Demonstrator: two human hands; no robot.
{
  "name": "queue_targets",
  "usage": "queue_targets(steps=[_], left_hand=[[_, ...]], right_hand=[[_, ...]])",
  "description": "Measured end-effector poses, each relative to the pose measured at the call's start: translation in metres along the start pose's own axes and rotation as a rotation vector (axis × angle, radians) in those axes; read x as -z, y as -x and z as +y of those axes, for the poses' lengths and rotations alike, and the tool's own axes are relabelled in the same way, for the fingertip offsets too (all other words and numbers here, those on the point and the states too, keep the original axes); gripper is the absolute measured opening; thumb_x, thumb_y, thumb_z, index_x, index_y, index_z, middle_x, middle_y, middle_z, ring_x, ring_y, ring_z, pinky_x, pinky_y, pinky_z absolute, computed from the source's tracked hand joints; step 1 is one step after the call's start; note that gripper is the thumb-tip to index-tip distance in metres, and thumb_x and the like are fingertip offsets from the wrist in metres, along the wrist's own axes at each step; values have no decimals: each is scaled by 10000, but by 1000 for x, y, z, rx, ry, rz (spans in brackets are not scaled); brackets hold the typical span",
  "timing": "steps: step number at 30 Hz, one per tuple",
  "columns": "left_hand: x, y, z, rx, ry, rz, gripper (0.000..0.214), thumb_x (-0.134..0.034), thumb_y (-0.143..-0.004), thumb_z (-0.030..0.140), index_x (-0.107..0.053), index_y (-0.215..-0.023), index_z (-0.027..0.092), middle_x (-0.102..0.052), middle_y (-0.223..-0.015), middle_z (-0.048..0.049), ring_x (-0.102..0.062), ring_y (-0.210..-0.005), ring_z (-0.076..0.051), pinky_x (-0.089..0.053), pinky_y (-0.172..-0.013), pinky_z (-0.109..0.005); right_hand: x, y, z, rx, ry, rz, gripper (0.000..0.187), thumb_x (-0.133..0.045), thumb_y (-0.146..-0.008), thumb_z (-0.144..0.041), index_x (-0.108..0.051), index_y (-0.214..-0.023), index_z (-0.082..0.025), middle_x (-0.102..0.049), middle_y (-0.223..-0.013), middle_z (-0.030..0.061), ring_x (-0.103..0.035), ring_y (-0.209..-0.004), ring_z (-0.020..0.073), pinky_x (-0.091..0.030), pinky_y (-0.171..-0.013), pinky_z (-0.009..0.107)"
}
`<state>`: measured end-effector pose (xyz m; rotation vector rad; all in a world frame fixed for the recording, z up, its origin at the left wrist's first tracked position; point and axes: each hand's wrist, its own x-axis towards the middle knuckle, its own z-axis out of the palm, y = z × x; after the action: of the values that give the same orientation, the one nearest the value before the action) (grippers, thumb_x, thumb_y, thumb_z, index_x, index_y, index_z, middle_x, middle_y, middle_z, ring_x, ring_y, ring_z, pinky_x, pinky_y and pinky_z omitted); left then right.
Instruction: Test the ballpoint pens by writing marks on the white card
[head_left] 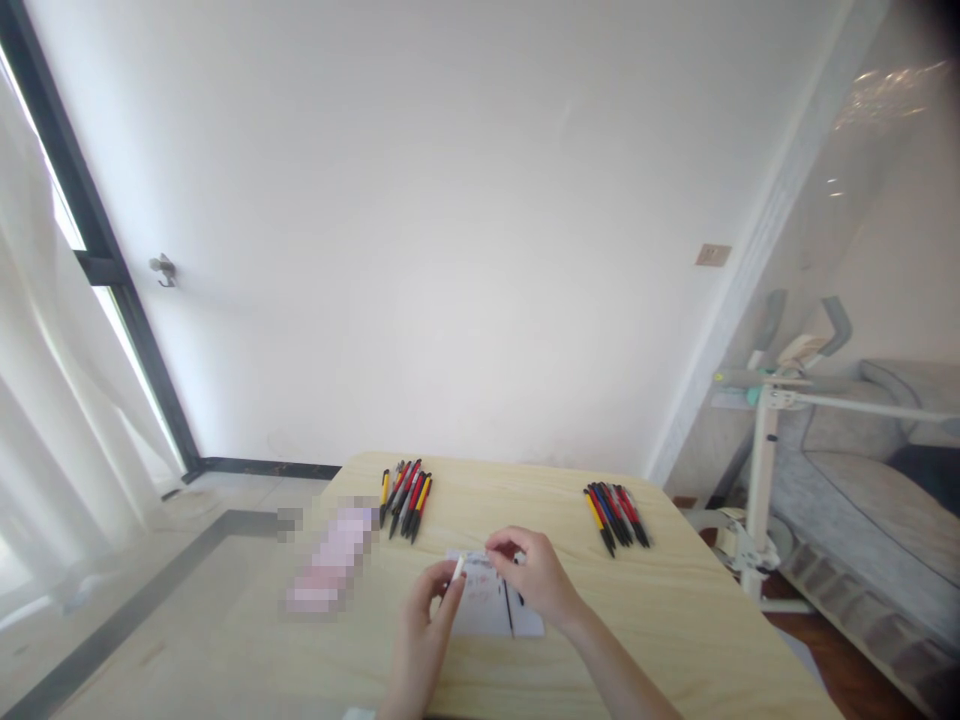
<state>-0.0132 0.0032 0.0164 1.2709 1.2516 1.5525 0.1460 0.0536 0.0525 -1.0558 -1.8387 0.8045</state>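
Over a white sheet of paper (484, 610) with reddish and dark scribbles, both of my hands are raised close together. My left hand (431, 600) is closed on a short white tube (459, 568), which sticks up between thumb and fingers. To its right, my right hand (532, 570) makes a pinch with thumb and forefinger. Whatever is between those fingertips is too small to make out. A thin dark stick (509, 608), like a pen refill, lies across the right part of the paper. Another small dark piece beside it is partly hidden by my right hand.
On the light wooden table (600, 640), a bunch of pens (406, 498) in several colours lies at the back left. A second bunch of pens (616, 515) lies at the right. A blurred-out pink item (334, 565) is at the left edge. Behind rises a white wall (450, 250).
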Motion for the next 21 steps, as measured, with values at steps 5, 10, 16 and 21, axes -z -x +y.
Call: queue_targets(steps=[5,10,16,21], left_hand=[[-1,6,-4,-57,-68,10,213,-576,-724,361,-627,-827,182,-651,-755,-48,-577,-704,-191,-456,-649,-276],[-1,8,-10,-57,-61,-57,208,-547,-745,362,-611,-832,184,-653,-770,-49,-590,-735,-200,-464,-676,-286],[0,8,-8,-47,-70,-73,227,-552,-735,379,-617,-828,182,-655,-777,-60,-588,-744,-214,-461,-685,-296],[1,10,-7,-46,-84,-84,217,-555,-735,368,-623,-827,183,-660,-770,-58,-591,-729,-211,-461,-678,-290]], right_hand=[[-5,4,-7,-66,-239,21,152,-613,-709,-296,-640,-758,-154,-651,-718,34,-592,-676,156,-474,-628,254],[-13,7,-13,-108,-345,3,149,-648,-684,-294,-635,-724,-151,-637,-686,21,-582,-652,144,-463,-617,242],[-19,6,-13,-127,-305,35,152,-655,-672,-299,-643,-713,-153,-638,-667,19,-577,-636,145,-457,-615,247],[-20,8,-13,-129,-270,32,138,-653,-667,-288,-647,-708,-156,-634,-659,16,-566,-628,141,-449,-599,238]])
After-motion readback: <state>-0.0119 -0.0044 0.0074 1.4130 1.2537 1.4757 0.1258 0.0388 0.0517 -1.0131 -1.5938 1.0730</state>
